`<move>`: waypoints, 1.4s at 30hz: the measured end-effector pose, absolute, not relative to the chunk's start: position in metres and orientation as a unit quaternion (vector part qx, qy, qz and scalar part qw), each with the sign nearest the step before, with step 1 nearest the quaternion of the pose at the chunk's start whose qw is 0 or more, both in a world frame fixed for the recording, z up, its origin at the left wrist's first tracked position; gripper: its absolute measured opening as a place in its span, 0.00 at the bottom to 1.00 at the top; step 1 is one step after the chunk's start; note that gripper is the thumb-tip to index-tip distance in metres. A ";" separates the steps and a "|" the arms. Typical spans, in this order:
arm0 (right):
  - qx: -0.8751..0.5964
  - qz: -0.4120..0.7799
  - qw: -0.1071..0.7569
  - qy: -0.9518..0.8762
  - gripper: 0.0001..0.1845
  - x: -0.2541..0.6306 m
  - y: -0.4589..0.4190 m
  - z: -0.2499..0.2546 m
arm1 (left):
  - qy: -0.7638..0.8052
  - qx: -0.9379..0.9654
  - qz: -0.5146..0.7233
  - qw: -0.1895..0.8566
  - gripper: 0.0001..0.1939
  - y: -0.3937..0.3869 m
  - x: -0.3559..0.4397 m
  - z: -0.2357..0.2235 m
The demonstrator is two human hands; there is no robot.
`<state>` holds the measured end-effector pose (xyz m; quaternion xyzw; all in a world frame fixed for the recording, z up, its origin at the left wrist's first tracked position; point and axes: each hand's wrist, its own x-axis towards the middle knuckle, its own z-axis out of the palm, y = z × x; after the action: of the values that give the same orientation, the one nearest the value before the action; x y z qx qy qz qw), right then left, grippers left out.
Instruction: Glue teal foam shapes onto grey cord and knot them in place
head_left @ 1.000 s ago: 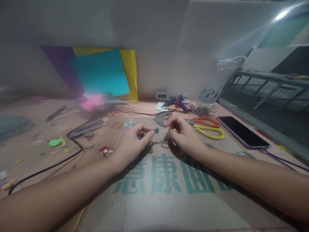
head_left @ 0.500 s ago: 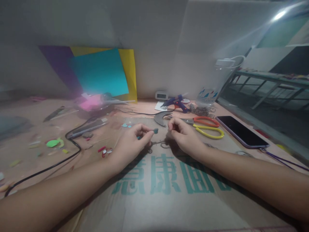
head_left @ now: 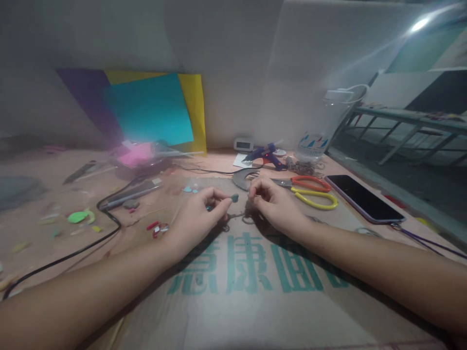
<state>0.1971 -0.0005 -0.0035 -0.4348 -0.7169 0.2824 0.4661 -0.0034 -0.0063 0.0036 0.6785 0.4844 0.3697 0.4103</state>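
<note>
My left hand (head_left: 208, 210) pinches a small dark teal piece (head_left: 234, 198) between thumb and forefinger; it looks like a bit of clay or felt, too small to be sure. A brighter blue bit shows between the curled fingers. Just to the right, my right hand (head_left: 269, 199) is closed in a pinch, and whatever its fingertips hold is too small to make out. The two hands are a short gap apart, above printed cardboard (head_left: 233, 311). Beneath them lies a thin brownish cord (head_left: 248, 219) with loops. Behind my right hand is a grey crescent-shaped piece (head_left: 241, 180).
Scissors (head_left: 316, 199) with red and yellow handles and a phone (head_left: 365, 198) lie at right. Behind stand a glue gun (head_left: 266, 154), a small digital clock (head_left: 243, 144) and a clear plastic cup (head_left: 314, 141). A black cable (head_left: 83, 247) crosses the left side among coloured scraps (head_left: 78, 217).
My right hand has shifted slightly left, nearer the teal piece. My left hand keeps its pinch in the same place.
</note>
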 end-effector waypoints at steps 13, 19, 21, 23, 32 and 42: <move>-0.414 0.233 0.452 -0.755 0.09 0.196 -0.003 -0.001 | 0.461 0.698 0.380 0.395 0.11 -0.005 -0.006 0.002; -0.400 0.227 0.456 -0.762 0.10 0.196 -0.003 -0.001 | 0.466 0.698 0.372 0.397 0.12 -0.007 -0.005 0.003; -0.405 0.228 0.451 -0.762 0.09 0.197 -0.003 -0.002 | 0.467 0.699 0.370 0.395 0.11 -0.007 -0.005 0.003; -0.412 0.239 0.448 -0.756 0.08 0.197 -0.004 -0.003 | 0.467 0.700 0.369 0.395 0.11 -0.007 -0.005 0.003; -0.432 0.381 0.478 -0.663 0.10 0.190 -0.010 0.004 | 0.470 0.703 0.363 0.391 0.11 -0.009 -0.005 0.004; -0.440 0.338 0.474 -0.684 0.06 0.190 -0.014 0.008 | 0.461 0.706 0.367 0.392 0.11 -0.007 -0.007 0.000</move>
<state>0.1897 -0.0142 0.0085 -0.4401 -0.6837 0.3378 0.4741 -0.0065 -0.0072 -0.0004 0.7061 0.4615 0.3667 0.3925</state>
